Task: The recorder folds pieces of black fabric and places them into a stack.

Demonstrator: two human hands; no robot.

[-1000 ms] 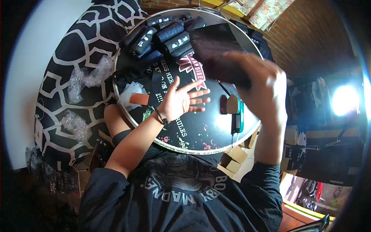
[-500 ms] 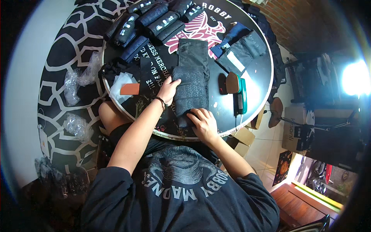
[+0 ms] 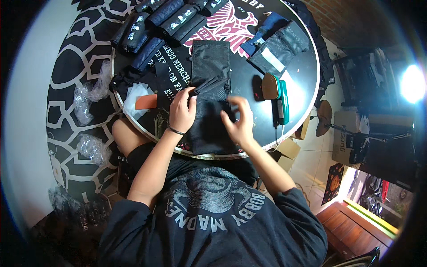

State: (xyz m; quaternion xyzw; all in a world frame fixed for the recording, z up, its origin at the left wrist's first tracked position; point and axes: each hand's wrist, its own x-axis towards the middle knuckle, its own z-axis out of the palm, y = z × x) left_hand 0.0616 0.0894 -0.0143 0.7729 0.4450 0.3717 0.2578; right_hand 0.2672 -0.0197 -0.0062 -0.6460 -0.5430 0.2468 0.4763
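From above, my two bare hands work over a long strip of dark cloth (image 3: 211, 60) laid lengthwise on a round black tabletop (image 3: 244, 80). It runs away from my body, probably so both hands can reach its sides. My left grip (image 3: 181, 111) is closed on a raised fold at the cloth's left side, fingers and thumb pinched together, seemingly to keep that layer up off the one beneath. My right grip (image 3: 240, 124) holds nothing that I can make out: thumb and forefinger stand well apart over the cloth's right side; whether a fingertip touches is unclear. The cloth lies between my hands, reaching beyond them and back to the near rim.

Rolled dark bundles (image 3: 180, 20) sit piled at far left, presumably out of the way. A green handheld appliance (image 3: 284, 102) rests to the right, perhaps for easy reach. Beyond it lies a folded patterned cloth (image 3: 291, 40); at left, an orange card (image 3: 146, 102) on crumpled white wrapping (image 3: 133, 99).
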